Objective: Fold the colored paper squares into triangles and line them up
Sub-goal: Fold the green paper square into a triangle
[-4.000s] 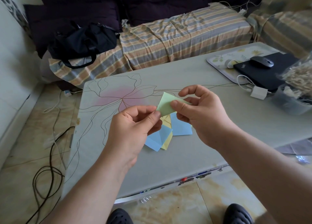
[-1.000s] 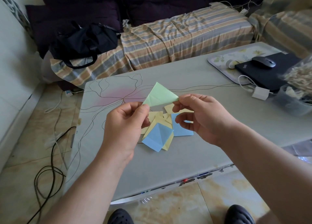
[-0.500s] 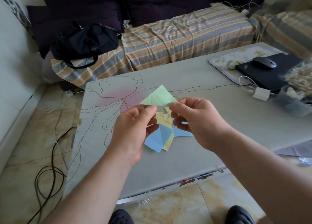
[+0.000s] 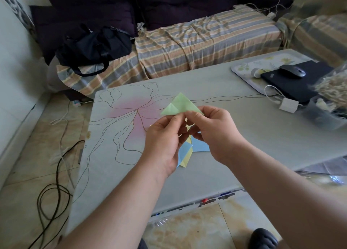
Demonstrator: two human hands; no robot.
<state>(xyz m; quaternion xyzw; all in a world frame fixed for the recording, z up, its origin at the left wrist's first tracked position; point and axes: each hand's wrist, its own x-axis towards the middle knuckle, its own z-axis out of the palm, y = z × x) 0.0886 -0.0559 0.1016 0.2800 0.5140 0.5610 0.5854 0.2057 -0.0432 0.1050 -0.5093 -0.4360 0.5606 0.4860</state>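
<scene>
A light green paper point(image 4: 179, 105), folded into a triangle with visible creases, is held above the grey table point(image 4: 225, 173). My left hand point(image 4: 165, 140) pinches its lower left edge and my right hand point(image 4: 212, 132) pinches its lower right edge, fingertips close together. Beneath my hands lies a small heap of blue and yellow papers point(image 4: 187, 153), mostly hidden; one blue sheet point(image 4: 201, 145) sticks out to the right.
A tray point(image 4: 244, 74) with a black laptop point(image 4: 293, 85) and a mouse point(image 4: 293, 70) sits at the table's far right, beside a white charger point(image 4: 288, 105) and a plastic tub point(image 4: 323, 115). Behind the table is a striped sofa point(image 4: 187, 42) with a black bag point(image 4: 93, 46). Cables point(image 4: 52, 196) lie on the floor.
The green paper has gone from a small pinched piece to a flat triangle facing me. My hands have drawn closer together along its lower edge.
</scene>
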